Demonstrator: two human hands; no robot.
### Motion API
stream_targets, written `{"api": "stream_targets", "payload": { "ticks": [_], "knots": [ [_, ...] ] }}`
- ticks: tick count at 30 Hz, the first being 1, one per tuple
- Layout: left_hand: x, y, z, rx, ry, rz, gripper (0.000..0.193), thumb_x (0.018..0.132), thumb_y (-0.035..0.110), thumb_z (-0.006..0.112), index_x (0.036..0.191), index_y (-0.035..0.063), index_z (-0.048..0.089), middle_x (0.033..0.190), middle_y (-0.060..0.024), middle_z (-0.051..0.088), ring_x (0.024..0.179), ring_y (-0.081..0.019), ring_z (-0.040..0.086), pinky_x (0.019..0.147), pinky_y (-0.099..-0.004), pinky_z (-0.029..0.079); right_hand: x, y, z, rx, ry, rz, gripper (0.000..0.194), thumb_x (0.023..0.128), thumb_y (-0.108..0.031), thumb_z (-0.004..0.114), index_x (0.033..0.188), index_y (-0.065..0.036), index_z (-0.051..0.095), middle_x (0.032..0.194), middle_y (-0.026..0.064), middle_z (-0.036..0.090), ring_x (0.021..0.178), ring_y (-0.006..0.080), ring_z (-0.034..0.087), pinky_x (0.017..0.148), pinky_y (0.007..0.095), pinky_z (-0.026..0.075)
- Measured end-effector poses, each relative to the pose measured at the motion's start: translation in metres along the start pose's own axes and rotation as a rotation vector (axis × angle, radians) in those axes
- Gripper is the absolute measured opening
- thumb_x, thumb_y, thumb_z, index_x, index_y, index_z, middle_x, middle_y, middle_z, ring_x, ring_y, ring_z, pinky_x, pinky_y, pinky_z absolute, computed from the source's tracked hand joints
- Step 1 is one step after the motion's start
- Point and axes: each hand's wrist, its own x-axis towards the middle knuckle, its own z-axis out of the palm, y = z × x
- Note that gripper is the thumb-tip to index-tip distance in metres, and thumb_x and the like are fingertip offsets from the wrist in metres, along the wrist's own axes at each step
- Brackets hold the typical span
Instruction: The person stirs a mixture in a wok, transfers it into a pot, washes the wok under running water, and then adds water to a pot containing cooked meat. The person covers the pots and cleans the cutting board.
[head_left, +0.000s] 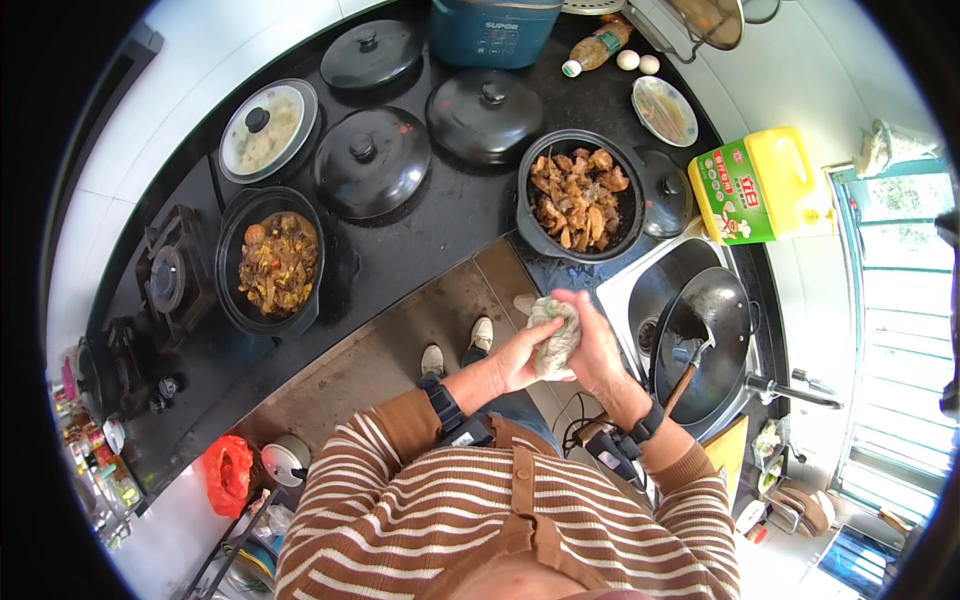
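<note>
A crumpled pale dishcloth (556, 343) is pressed between my two hands, above the floor at the counter's inner corner. My left hand (517, 360) grips it from the left, thumb across its front. From the other side my right hand (596, 349) is closed against it, palm turned inward. Just beyond them, a black clay pot (526, 217) stands uncovered on the counter, holding browned chunks of food (576, 199). To my right is a steel sink (619, 281). A wok (720, 375) rests tilted in it, with a wooden-handled spatula (681, 390) inside.
Another uncovered pot (225, 259) of stew sits left near the gas burner (166, 277). Several black lids, one a pot lid (371, 161), cover the counter's middle. A yellow oil jug (795, 180) stands behind the sink, by the faucet (787, 388). Two eggs (628, 60) lie far back.
</note>
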Motion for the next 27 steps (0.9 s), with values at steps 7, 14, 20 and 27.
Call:
{"api": "stream_targets", "payload": {
  "ticks": [7,14,20,27],
  "knots": [
    [-0.026,0.008,-0.05,-0.162,0.185,0.28,0.028,0.086,0.011,0.039,0.111,-0.0005,0.048,0.102,-0.0118,0.058,0.087,-0.0206,0.06,0.076,-0.0337,0.052,0.028,-0.016,-0.017,-0.238,0.27,-0.012,0.061,0.082,-0.042,0.055,0.123,0.0,0.035,0.116,0.0172,0.045,0.099,0.0266,0.051,0.079,0.0389,0.045],
    [-0.045,0.018,-0.077,-0.174,0.19,0.404,0.029,0.084,0.01,0.041,0.11,0.0017,0.051,0.104,-0.0097,0.058,0.091,-0.0204,0.058,0.078,-0.0352,0.048,0.121,0.008,0.002,0.499,0.223,-0.029,0.029,0.084,-0.02,0.052,0.101,0.003,0.045,0.097,0.0199,0.055,0.087,0.0303,0.056,0.071,0.0368,0.049],
    [-0.053,0.024,-0.066,-0.115,0.196,0.518,0.028,0.082,0.006,0.039,0.106,0.0029,0.053,0.098,-0.0062,0.059,0.087,-0.0154,0.058,0.077,-0.0301,0.046,0.126,-0.007,-0.007,0.589,0.309,-0.034,0.02,0.083,-0.008,0.046,0.098,0.006,0.048,0.096,0.0183,0.056,0.084,0.0297,0.055,0.07,0.0378,0.05],
    [-0.049,0.043,-0.04,-0.017,0.182,0.647,0.021,0.086,0.014,0.044,0.105,0.009,0.049,0.096,-0.001,0.056,0.088,-0.0119,0.055,0.079,-0.0322,0.044,0.057,-0.048,-0.01,0.638,0.149,0.112,0.029,0.081,-0.006,0.044,0.107,0.008,0.044,0.122,0.0301,0.037,0.075,0.0244,0.056,0.062,0.0291,0.051]
  ]
}}
